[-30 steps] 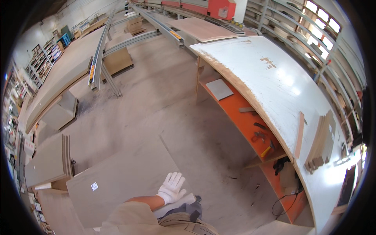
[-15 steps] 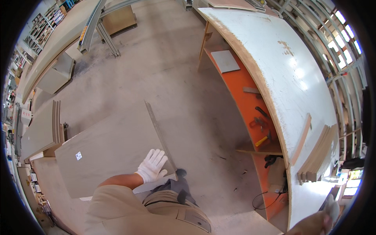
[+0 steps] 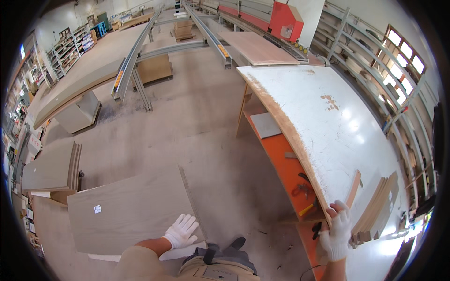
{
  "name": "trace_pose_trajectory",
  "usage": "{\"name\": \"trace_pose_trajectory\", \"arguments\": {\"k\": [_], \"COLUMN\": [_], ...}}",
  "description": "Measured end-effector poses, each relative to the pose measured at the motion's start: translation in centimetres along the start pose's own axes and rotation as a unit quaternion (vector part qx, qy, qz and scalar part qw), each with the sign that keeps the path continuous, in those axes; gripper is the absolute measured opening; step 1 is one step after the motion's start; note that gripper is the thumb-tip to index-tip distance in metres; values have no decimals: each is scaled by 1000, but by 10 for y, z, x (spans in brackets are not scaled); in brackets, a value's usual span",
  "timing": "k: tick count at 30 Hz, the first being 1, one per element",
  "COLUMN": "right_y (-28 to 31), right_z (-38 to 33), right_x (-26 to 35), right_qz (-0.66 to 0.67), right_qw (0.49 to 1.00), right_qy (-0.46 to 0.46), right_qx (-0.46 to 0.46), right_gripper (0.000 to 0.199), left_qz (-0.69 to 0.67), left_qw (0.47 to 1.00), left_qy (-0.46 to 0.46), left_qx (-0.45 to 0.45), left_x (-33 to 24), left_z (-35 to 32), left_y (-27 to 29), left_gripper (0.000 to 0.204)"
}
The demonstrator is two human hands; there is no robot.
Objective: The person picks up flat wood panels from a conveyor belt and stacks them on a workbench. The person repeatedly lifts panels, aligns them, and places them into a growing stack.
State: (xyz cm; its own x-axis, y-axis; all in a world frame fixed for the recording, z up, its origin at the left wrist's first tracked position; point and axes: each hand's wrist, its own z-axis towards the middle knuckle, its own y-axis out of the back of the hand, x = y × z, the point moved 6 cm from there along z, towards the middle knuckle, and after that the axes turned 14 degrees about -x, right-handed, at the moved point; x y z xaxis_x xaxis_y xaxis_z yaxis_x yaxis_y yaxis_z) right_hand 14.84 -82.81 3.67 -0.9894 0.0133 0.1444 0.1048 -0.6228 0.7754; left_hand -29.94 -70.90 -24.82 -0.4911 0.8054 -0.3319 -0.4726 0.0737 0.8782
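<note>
My left hand (image 3: 181, 231), in a white glove, lies flat with fingers slightly apart on a large grey-brown panel (image 3: 131, 206). This panel bears a small white label (image 3: 97, 209) and stands low at my left, over the floor. My right hand (image 3: 337, 232), also gloved in white, is over the near edge of a white-topped workbench (image 3: 347, 126). Its fingers are bent and apart, and I see nothing between them. Close by on the bench top lie a narrow wooden strip (image 3: 353, 188) and a bundle of brown strips (image 3: 375, 210).
Under the bench top, an orange shelf (image 3: 276, 152) carries a grey board (image 3: 266, 125), a yellow-handled tool (image 3: 307, 209) and other tools. At left stand several stacked panels (image 3: 51, 166). Metal roller rails (image 3: 208, 35) run ahead, near a red machine (image 3: 285, 22).
My view has tilted up, showing more of the far room. My right hand has come from the lower right corner to the bench edge. The left hand stays on the panel.
</note>
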Motion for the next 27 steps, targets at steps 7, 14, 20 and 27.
{"name": "trace_pose_trajectory", "arguments": {"k": [7, 14, 20, 27], "right_y": [-70, -89, -95, -73], "right_z": [-17, -11, -36, -51], "right_x": [-90, -121, -190, -260], "right_qz": [-27, -13, -119, -234], "right_qw": [985, 980, 954, 840], "right_qy": [-99, -135, -265, -490], "right_qx": [142, 147, 73, -1], "right_gripper": [34, 41, 39, 44], "left_qz": [91, 65, 86, 29], "left_qw": [992, 972, 975, 956], "left_qy": [77, 225, 201, 283], "left_qx": [-37, -30, -27, -75], "left_x": [-23, -20, -15, 6], "left_z": [11, 4, 7, 53], "left_y": [-13, -22, -48, -65], "left_gripper": [57, 49, 45, 37]}}
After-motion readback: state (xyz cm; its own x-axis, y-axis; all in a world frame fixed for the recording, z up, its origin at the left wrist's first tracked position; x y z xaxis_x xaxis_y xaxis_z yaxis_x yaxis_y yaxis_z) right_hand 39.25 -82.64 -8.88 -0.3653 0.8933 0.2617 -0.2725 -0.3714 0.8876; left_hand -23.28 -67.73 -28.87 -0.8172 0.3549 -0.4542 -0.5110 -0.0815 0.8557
